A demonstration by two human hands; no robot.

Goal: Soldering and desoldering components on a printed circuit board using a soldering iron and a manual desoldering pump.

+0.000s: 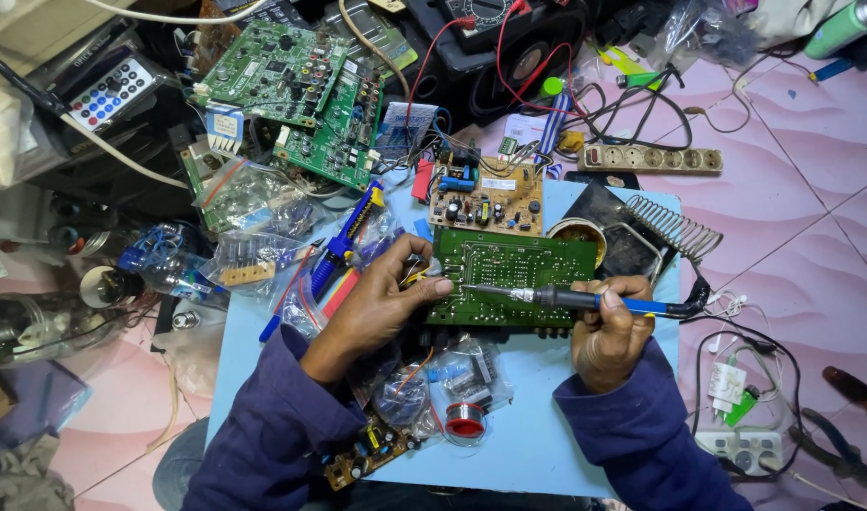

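Right hand (606, 326): fingers clenched around the blue-handled soldering iron (585, 301), tip resting on the green board (509, 277).
Left hand (381, 301): fingers pinching the board's left edge.
Green board: flat on the light-blue table (538, 426), centre, between both hands.
Solder spool (466, 419): near the table's front edge, among plastic bags.
Iron stand (675, 227): coiled, at the table's far right corner.
Brown board (486, 197): just behind the green board.

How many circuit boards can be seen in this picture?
6: two green at top, one tan, one green under the soldering iron, one brown near, one at left. Others may be hidden.
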